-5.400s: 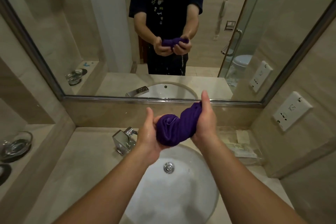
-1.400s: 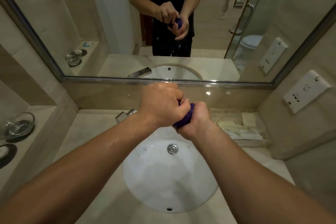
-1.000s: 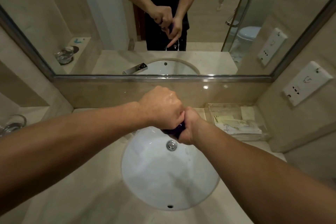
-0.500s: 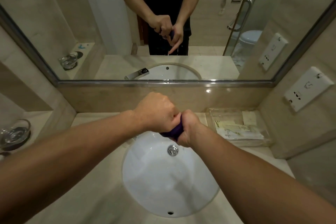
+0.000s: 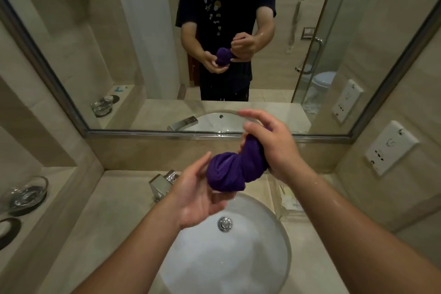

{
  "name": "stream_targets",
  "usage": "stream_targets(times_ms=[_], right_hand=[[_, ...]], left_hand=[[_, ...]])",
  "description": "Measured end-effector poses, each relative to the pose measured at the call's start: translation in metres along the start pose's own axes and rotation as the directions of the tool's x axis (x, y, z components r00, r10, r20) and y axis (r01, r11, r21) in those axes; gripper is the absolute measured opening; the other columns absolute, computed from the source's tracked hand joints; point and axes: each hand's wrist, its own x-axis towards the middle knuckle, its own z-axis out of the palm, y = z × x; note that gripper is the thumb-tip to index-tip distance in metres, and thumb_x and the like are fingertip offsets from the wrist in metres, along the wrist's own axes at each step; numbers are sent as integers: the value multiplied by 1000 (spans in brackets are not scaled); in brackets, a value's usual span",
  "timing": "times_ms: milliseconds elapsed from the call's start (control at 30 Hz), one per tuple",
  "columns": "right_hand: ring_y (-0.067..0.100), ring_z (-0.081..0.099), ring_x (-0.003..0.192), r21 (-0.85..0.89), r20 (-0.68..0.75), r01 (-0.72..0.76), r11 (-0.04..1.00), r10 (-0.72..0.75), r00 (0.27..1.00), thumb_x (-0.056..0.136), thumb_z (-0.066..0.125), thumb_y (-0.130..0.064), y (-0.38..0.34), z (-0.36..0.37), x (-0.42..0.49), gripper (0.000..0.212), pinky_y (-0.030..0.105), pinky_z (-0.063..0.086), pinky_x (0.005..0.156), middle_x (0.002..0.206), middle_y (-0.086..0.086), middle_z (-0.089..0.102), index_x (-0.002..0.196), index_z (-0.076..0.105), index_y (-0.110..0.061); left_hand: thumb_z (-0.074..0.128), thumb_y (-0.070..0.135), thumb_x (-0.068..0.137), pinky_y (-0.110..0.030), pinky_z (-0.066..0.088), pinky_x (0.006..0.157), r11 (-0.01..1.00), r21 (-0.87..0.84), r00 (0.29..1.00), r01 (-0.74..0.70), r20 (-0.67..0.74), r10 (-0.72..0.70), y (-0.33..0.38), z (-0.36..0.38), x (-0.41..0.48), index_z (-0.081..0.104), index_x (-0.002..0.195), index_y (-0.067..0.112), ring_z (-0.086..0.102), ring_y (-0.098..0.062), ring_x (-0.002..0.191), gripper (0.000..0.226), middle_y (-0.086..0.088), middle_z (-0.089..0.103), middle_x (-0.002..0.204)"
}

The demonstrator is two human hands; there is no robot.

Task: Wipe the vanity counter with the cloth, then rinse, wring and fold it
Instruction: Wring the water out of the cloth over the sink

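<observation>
A wet purple cloth (image 5: 229,172), twisted into a thick roll, hangs over the white sink basin (image 5: 238,260). My right hand (image 5: 274,148) grips its upper end from the right, with the fingers wrapped over the top. My left hand (image 5: 195,200) cups the bunched lower end: the thumb lies along the cloth's side and the fingers curl beneath it. The beige stone vanity counter (image 5: 114,212) surrounds the basin. The mirror shows the same two-handed hold.
A chrome faucet (image 5: 162,182) stands behind my left hand, and the drain (image 5: 225,223) sits below the cloth. A clear tray of packets (image 5: 286,200) is right of the basin. A glass dish (image 5: 26,194) rests on the left ledge. A wall socket (image 5: 391,148) is at the right.
My fists were clenched tight together over the basin, hiding the cloth. Now they have parted and risen, the twisted cloth shows, and my left hand has loosened to cup its lower end.
</observation>
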Motion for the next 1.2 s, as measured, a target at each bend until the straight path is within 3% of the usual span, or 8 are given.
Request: stream_targets(times_ms=[200, 333, 533, 667, 767, 833, 933, 1200], right_hand=[[25, 63, 62, -101, 343, 41, 994, -4, 939, 88, 65, -17, -25, -20, 2, 16, 36, 56, 65, 69, 11, 64, 100, 68, -6], [32, 70, 83, -254, 441, 95, 963, 27, 897, 89, 70, -17, -35, -34, 3, 14, 41, 58, 79, 86, 18, 72, 95, 73, -6], [11, 67, 75, -720, 261, 164, 675, 45, 964, 88, 68, -50, -52, -27, -3, 25, 33, 55, 71, 77, -4, 72, 80, 73, -28], [14, 64, 61, -656, 17, 71, 751, -79, 997, 70, 75, -65, -49, -9, -6, 47, 34, 54, 63, 66, 5, 69, 69, 66, -19], [19, 60, 56, -281, -322, -33, 959, -62, 945, 83, 76, -47, -37, -2, 1, 41, 37, 52, 64, 53, -1, 62, 53, 62, -22], [17, 54, 53, 207, -487, -129, 970, 216, 846, 88, 73, -38, -28, 1, 6, 41, 36, 50, 63, 52, -4, 55, 53, 58, -21], [15, 50, 46, 603, -430, -207, 770, 533, 729, 93, 66, -35, -8, 4, 9, 39, 32, 52, 59, 52, -3, 49, 61, 51, -17], [24, 56, 54, 642, -208, -534, 551, 795, 570, 90, 46, -15, 51, 29, -11, 14, 24, 51, 39, 66, 5, 53, 76, 49, -15]], left_hand=[[76, 22, 74, -47, 62, 62, 976, -8, 921, 220, 332, -205, 0, 21, 3, 59, 128, -3, 69, -47, 89, 63, -28, 65, 112], [59, 55, 85, -32, 55, 58, 973, 32, 941, 229, 248, -230, -1, 50, 10, 71, 108, 1, 66, -37, 81, 60, -21, 68, 101], [49, 66, 89, -19, 41, 38, 988, 97, 993, 119, -2, -120, 4, 75, 20, 76, 84, 12, 63, -24, 58, 61, -11, 70, 81], [46, 65, 91, -16, 35, 34, 997, 78, 993, 29, -115, -20, 7, 93, 18, 70, 84, 14, 59, -23, 47, 57, -11, 69, 74], [48, 66, 91, -23, 40, 37, 954, 155, 900, -258, -319, 296, 8, 94, 27, 68, 76, 9, 60, -29, 47, 62, -11, 67, 66], [59, 59, 87, -37, 48, 47, 745, 453, 673, -489, -348, 653, 8, 87, 34, 58, 57, 6, 55, -31, 50, 61, -7, 57, 55], [57, 54, 84, -33, 35, 50, 202, 819, 391, -538, 29, 920, 11, 66, 37, 48, 46, 11, 39, -17, 45, 58, 3, 42, 42], [34, 79, 73, -41, 48, 54, -583, 771, 685, -254, 569, 454, 44, 14, 38, 57, 58, 14, 52, -23, 51, 71, -3, 57, 51]])
